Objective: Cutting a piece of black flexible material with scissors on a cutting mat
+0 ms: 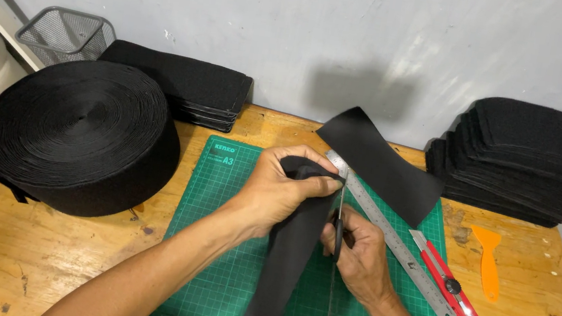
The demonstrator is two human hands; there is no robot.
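Note:
My left hand (283, 188) grips a long strip of black fabric (282, 271) near its upper end, holding it over the green cutting mat (207, 244). My right hand (359, 257) is closed on a pair of scissors (338, 227) with the blades pointing up along the strip's right edge. The strip hangs down past the table's front edge. A separate black fabric piece (381, 166) lies across the mat's far right corner. A steel ruler (394, 247) lies diagonally on the mat, partly under my right hand.
A big roll of black webbing (78, 133) sits at the left of the wooden table (26, 245). Stacks of cut black pieces lie at the back left (187, 83) and right (543, 162). A red utility knife (449, 282), an orange scraper (488, 262) and a wire basket (64, 33) are nearby.

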